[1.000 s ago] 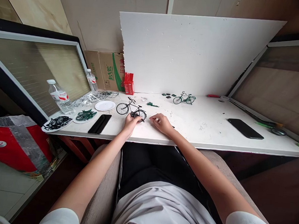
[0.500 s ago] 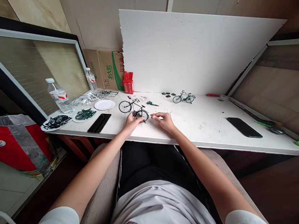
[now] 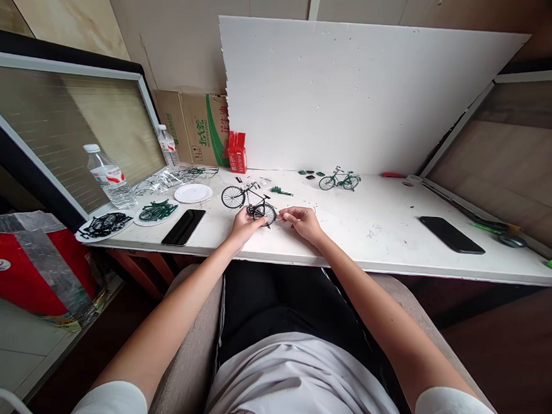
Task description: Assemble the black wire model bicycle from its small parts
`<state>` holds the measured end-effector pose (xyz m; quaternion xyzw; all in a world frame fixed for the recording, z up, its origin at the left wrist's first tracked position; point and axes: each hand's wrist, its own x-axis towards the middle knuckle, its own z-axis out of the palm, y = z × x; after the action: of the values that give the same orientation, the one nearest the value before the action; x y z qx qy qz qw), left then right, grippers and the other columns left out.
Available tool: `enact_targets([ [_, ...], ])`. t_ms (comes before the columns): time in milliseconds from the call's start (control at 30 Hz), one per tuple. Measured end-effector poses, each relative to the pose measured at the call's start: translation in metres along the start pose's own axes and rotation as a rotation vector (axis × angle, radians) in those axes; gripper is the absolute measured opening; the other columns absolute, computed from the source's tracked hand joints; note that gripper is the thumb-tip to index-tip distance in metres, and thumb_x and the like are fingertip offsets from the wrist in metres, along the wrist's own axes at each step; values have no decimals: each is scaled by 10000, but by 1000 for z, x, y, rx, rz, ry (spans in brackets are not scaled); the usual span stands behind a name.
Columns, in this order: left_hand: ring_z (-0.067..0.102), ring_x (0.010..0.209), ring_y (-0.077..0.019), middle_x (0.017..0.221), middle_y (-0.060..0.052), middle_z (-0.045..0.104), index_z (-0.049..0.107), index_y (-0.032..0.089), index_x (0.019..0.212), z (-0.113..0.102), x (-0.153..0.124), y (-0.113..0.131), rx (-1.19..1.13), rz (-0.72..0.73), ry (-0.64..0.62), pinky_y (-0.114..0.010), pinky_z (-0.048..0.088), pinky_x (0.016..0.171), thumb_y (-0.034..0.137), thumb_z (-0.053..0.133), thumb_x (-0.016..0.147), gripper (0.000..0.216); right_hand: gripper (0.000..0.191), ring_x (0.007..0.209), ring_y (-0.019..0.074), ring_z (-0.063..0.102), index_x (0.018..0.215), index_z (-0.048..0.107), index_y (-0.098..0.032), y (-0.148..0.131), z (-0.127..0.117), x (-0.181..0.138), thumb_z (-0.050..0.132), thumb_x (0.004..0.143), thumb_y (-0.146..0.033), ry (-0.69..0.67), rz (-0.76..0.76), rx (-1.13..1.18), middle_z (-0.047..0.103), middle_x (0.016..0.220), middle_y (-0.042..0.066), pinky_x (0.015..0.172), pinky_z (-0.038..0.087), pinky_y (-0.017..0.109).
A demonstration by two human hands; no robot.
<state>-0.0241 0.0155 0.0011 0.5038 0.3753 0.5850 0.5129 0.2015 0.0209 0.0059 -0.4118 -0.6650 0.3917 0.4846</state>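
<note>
A black model bicycle (image 3: 252,200) is tilted over the white table, its front wheel to the left. My left hand (image 3: 245,227) grips it low by the pedals and rear wheel. Just right of that rear wheel is my right hand (image 3: 301,222), thumb and forefinger pinched together; whatever is between those fingertips is too small to make out. Behind the bicycle lies a small green part (image 3: 281,191). A finished-looking green model bicycle (image 3: 339,181) stands farther back to the right.
On the left are plates of black parts (image 3: 107,223) and green parts (image 3: 156,210), a bare white plate (image 3: 193,193), a phone (image 3: 184,228) and a water bottle (image 3: 112,180). A dark phone-like slab (image 3: 451,235) lies at right. A white board (image 3: 359,99) leans behind.
The black bicycle has shifted slightly to the right, so its rear wheel is closer to my right fingertips. Both hands otherwise keep nearly the same pose.
</note>
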Motion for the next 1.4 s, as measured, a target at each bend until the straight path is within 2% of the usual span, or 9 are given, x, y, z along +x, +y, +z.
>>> enact_targets([
  [133,745,926,-238,1023,-97,777,651,177,1009,-1,2,-4,-5,5,-1,-356,612,821,317,958,629,509,401,973,251,749,978,857,-212,-6,1,-3,811,847,-588,3,-5,-24,820,1198,95,626,562,280],
  [333,749,935,-240,1029,-99,777,649,176,1007,-3,3,-6,-21,-10,-14,-381,624,852,309,975,614,527,446,697,157,659,935,844,-185,-12,3,-3,888,751,-589,11,64,43,827,1095,100,595,549,293],
  [500,749,940,-237,1061,-104,772,652,175,1023,-3,3,-7,-16,4,-23,-369,624,836,332,971,634,527,537,725,184,698,1131,802,-194,-17,4,-5,935,720,-513,39,59,105,811,873,68,649,565,300],
  [667,753,956,-246,1051,-106,781,658,177,1028,-3,3,-7,-9,20,-13,-379,618,871,328,970,643,517,491,702,183,691,1005,817,-180,-20,4,-6,919,732,-575,25,74,74,814,894,87,579,509,286],
  [800,757,958,-247,1036,-98,785,664,180,1031,-5,4,-9,5,36,3,-382,604,904,333,966,655,506,502,691,177,684,975,830,-172,-19,3,-6,899,751,-617,1,82,47,800,822,80,528,450,260],
  [1033,755,943,-236,1036,-95,785,662,182,1033,-6,5,-11,18,44,-7,-366,602,888,338,955,680,484,489,753,184,704,968,819,-187,-18,2,-7,926,725,-598,-31,88,79,802,852,70,593,507,264],
  [1400,749,954,-251,1034,-100,779,656,181,1024,-4,3,-7,22,36,-1,-385,605,888,339,961,660,500,491,749,182,695,975,816,-189,-20,3,-9,913,748,-614,-43,111,73,806,881,75,581,492,267],
])
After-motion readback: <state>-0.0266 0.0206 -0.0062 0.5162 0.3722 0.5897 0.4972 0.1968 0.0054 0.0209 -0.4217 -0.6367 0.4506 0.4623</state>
